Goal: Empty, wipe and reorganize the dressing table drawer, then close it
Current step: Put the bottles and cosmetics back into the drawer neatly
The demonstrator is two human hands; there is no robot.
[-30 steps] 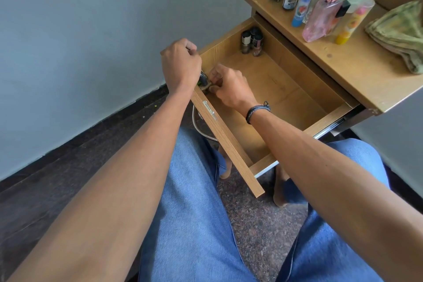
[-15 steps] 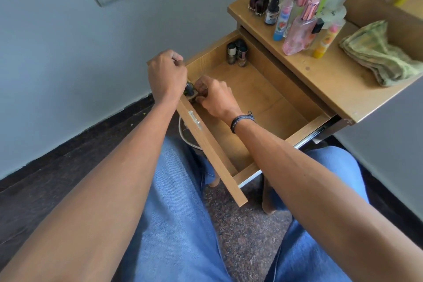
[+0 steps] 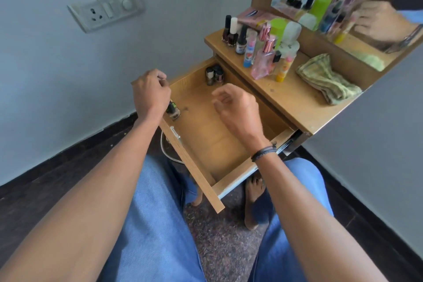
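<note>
While above the open drawer [image 3: 212, 142], right hand [image 3: 238, 107] fingers loose, empty; left hand [image 3: 150, 92] fingers' hold on bottle [image 3: 173, 112] unclear.

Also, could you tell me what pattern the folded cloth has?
The cloth has pale green-yellow checks; head view.

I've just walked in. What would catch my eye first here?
The open wooden drawer in the middle, almost bare: a few small bottles stand in its far left corner and one lone bottle in its near left corner, right by the left hand. The right hand hovers over the drawer, holding nothing. On the table top to the right, crowded cosmetic bottles stand beside a folded green cloth.
</note>
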